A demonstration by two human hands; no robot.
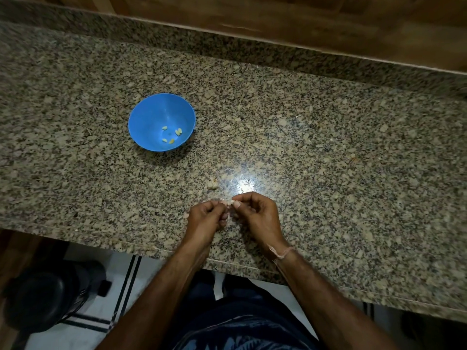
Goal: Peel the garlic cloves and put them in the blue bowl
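- Fingers [214, 206] of the left hand [203, 219] are curled in close, and thumb and fingertips pinch one end of a small garlic clove [230, 202].
- The clove is held just above the granite counter [328, 147], near its front edge, between the two hands.
- The right hand [257, 215] is curled the same way, its thumb and first finger nipping the clove's other end. It looks like skin is being picked or pulled off, though the clove is too small to show how much skin is left.
- A thin thread band [281, 253] circles the right wrist.
- Sweeping the counter from the left: the blue bowl [151, 114] stands upright, well apart from the hands, further back and to the left.
- About five peeled cloves [171, 141] lie in the bottom of the bowl, pale yellow.
- Right of the bowl and just beyond the hands, a pale lump [211, 184] rests on the counter. It is likely more garlic waiting, though it is blurred.
- The task seems partly done: several cloves are in, one is being peeled, and at least a little more remains.
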